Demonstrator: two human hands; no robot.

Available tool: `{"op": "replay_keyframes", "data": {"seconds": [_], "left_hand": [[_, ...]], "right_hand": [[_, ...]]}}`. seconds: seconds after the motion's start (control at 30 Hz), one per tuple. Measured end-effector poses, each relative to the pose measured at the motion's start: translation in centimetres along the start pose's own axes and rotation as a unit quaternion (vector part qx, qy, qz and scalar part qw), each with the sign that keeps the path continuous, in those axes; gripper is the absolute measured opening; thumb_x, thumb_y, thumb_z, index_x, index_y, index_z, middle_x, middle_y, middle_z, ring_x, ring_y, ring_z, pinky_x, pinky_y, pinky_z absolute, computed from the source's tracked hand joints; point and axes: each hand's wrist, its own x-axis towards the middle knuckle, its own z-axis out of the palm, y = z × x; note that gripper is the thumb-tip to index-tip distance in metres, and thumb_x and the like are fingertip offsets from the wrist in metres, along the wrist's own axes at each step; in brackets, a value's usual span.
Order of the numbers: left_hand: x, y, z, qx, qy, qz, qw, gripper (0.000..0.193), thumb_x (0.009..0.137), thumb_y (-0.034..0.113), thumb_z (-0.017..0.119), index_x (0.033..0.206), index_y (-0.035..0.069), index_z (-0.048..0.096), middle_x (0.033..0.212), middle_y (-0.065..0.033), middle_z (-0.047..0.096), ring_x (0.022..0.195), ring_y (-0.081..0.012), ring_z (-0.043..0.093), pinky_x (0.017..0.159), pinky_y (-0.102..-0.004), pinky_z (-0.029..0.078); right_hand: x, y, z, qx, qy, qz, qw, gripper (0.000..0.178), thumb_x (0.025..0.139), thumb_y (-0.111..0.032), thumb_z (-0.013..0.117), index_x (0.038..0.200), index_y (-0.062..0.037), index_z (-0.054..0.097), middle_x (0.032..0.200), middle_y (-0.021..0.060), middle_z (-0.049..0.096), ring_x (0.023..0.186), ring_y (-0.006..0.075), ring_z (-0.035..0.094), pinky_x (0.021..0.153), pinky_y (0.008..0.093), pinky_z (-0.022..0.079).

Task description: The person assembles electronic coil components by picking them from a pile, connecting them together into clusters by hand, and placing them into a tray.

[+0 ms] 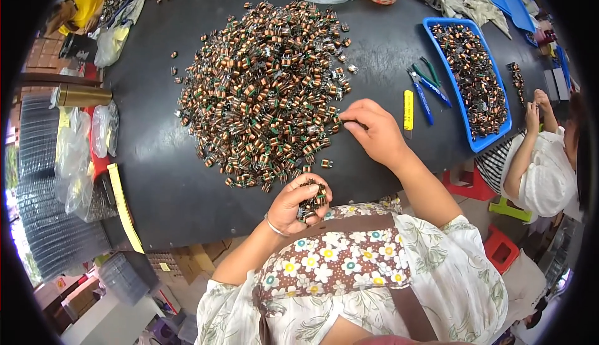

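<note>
A wide heap of small copper-wound coils [262,89] with dark cores and bits of green lies on the black table [156,201]. My left hand [294,204], at the near edge of the table, is cupped round a cluster of the same coils [312,201]. At the heap's right edge, my right hand [374,129] has its thumb and fingers pinched together. Between those fingertips something small and dark shows, most likely a coil, touching or just beside the heap. A few loose coils [326,163] lie between the heap and my left hand.
Right of the heap lie a yellow cutter knife [409,111], blue-handled pliers [424,104] and green-handled pliers [430,73]. Beyond them stands a blue tray [508,120] full of coils. A co-worker's hands [536,108] are at the far right. Plastic bags [75,151] and a bottle [81,96] are left.
</note>
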Motion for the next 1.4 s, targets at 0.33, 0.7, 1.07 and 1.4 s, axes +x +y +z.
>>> {"op": "replay_keyframes", "data": {"seconds": [0.33, 0.7, 1.07, 1.4], "left_hand": [[0.4, 0.5, 0.5, 0.037, 0.058, 0.034, 0.997, 0.012, 0.087, 0.012, 0.051, 0.097, 0.004, 0.051, 0.084, -0.0141, 0.058, 0.058, -0.0172, 0.056, 0.037, -0.0217, 0.036], [0.1, 0.5, 0.7, 0.067, 0.073, 0.032, 0.995, 0.012, 0.087, 0.012, 0.051, 0.095, 0.004, 0.052, 0.084, -0.0142, 0.058, 0.059, -0.0177, 0.056, 0.038, -0.0216, 0.037], [0.1, 0.4, -0.1, 0.052, 0.021, 0.004, 0.998, 0.013, 0.085, 0.014, 0.053, 0.094, 0.005, 0.052, 0.083, -0.0154, 0.057, 0.059, -0.0192, 0.057, 0.037, -0.02, 0.038], [0.2, 0.4, -0.1, 0.066, 0.012, 0.004, 0.998, 0.014, 0.085, 0.015, 0.053, 0.095, 0.006, 0.052, 0.083, -0.015, 0.057, 0.06, -0.019, 0.057, 0.037, -0.0202, 0.038]], "right_hand": [[0.6, -0.9, -0.5, -0.162, -0.147, -0.006, 0.976, 0.02, 0.072, -0.006, 0.065, 0.089, -0.006, 0.055, 0.081, 0.0091, 0.053, 0.075, 0.0284, 0.056, 0.067, 0.0363, 0.046], [-2.0, -0.7, 0.6, 0.099, -0.101, 0.113, 0.983, 0.027, 0.075, 0.0, 0.065, 0.101, -0.0041, 0.061, 0.086, -0.0011, 0.058, 0.076, 0.0044, 0.053, 0.064, 0.0199, 0.044], [-2.5, -0.9, 1.4, 0.32, -0.152, 0.225, 0.908, 0.016, 0.077, -0.004, 0.066, 0.092, -0.0007, 0.06, 0.08, -0.0006, 0.059, 0.069, 0.0033, 0.053, 0.06, 0.018, 0.043], [-1.2, -0.4, -0.1, 0.487, -0.147, 0.242, 0.826, 0.013, 0.076, -0.004, 0.065, 0.087, -0.0036, 0.058, 0.08, 0.0025, 0.058, 0.063, 0.0056, 0.052, 0.047, 0.0173, 0.039]]}}
